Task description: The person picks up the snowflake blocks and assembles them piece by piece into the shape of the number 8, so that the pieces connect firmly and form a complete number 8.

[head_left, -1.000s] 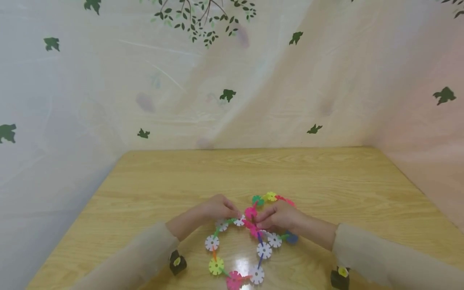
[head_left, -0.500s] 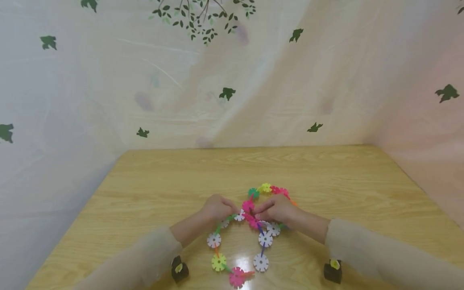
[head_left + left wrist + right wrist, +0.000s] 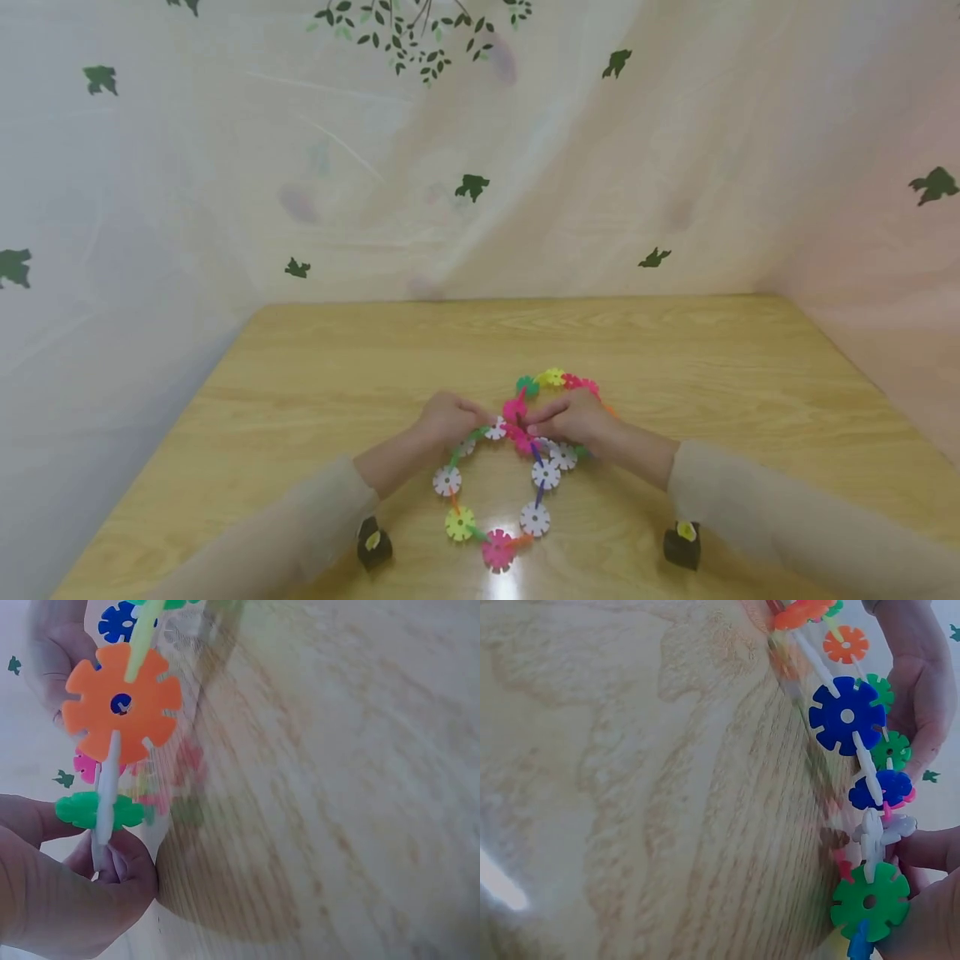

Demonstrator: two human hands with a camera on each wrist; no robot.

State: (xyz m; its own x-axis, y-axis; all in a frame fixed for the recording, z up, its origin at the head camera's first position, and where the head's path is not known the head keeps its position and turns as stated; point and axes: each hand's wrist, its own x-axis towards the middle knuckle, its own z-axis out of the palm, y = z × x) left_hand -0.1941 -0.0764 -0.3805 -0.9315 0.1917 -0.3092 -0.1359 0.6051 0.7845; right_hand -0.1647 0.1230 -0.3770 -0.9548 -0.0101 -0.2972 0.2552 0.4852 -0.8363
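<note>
Colourful notched plastic discs, slotted edge to edge, form two joined loops. The near loop includes a yellow disc [image 3: 460, 523], a pink disc [image 3: 498, 550] and a white disc [image 3: 535, 518]. Behind my right hand curves the far loop, with a green disc [image 3: 527, 386] at its left. My left hand [image 3: 446, 417] pinches a white disc [image 3: 495, 428] at the near loop's top. Just right of it, my right hand [image 3: 581, 417] pinches the pink discs where the loops meet. An orange disc [image 3: 154, 686] fills the left wrist view; a blue disc [image 3: 829, 720] shows in the right.
The loops are at the near middle of a wooden table [image 3: 337, 350]. A pale cloth [image 3: 375, 208] with leaf and bird prints hangs behind it and along both sides. Under each sleeve shows a small dark box [image 3: 373, 546] with a yellow mark.
Both hands and the loops have shifted slightly up the head view, away from the body. The near loop now shows fully in the frame. Each hand keeps its pinch.
</note>
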